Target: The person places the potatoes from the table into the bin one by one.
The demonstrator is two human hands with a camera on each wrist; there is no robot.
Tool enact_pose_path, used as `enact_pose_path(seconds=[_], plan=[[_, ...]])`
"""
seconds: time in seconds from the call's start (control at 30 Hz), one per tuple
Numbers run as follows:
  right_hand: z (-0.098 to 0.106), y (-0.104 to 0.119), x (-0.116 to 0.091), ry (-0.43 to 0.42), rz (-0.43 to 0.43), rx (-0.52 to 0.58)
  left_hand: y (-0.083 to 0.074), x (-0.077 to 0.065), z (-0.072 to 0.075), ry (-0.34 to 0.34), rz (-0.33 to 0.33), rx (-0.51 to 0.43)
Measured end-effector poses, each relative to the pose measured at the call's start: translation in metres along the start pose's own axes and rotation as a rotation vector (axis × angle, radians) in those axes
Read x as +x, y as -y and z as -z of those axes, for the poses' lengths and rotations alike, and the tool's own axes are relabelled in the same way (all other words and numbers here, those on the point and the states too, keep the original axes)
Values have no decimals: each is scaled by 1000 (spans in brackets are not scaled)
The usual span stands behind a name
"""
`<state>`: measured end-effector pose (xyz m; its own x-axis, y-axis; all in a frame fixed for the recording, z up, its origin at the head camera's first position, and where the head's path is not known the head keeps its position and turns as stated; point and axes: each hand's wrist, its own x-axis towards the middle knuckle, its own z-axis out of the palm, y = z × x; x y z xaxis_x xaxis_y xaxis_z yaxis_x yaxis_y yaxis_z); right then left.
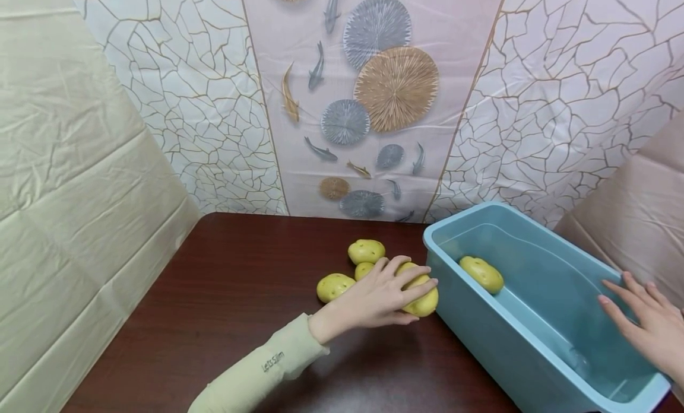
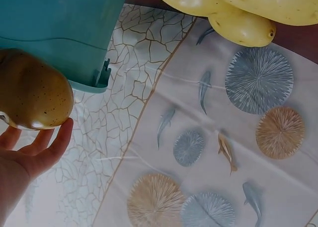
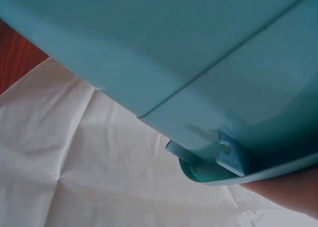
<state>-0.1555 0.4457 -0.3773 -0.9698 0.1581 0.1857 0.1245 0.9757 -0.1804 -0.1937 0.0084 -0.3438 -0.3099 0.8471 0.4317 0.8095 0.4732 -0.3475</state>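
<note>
In the head view my left hand grips a yellow potato above the table, just left of the blue plastic bin. The left wrist view shows this potato against the fingertips, near the bin's wall. Three more potatoes lie close together behind and left of the hand: one at the back, a partly hidden one, and one at the left. Another potato lies inside the bin. Over the bin's right rim, my right hand rests with fingers extended inward; the right wrist view mostly hides it behind the bin.
The dark wooden table carries the bin on its right side. A patterned cloth hangs behind the table's back edge, and pale cloth hangs at the left. The bin's walls stand well above the tabletop.
</note>
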Motion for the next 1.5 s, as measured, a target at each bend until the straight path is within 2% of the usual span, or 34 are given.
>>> enact_pose_path(seconds=[0.17, 0.47, 0.77, 1.07, 1.3, 1.4, 1.5], plan=[[6, 8, -2, 2, -2, 3, 0, 2, 2, 1, -4, 6], [-16, -21, 10, -27, 21, -39, 2, 7, 2, -25, 1, -8], [7, 6, -1, -7, 20, -14, 4, 16, 5, -51, -12, -14], [3, 1, 1, -16, 14, -8, 6, 24, 9, -60, -21, -6], [-14, -16, 6, -46, 24, -51, 7, 31, 14, -53, -32, -1], [-9, -12, 5, -20, 15, -51, 6, 33, 14, -64, -30, -3], [-10, -9, 3, -43, 18, -53, 6, 35, 14, -77, -27, -3]])
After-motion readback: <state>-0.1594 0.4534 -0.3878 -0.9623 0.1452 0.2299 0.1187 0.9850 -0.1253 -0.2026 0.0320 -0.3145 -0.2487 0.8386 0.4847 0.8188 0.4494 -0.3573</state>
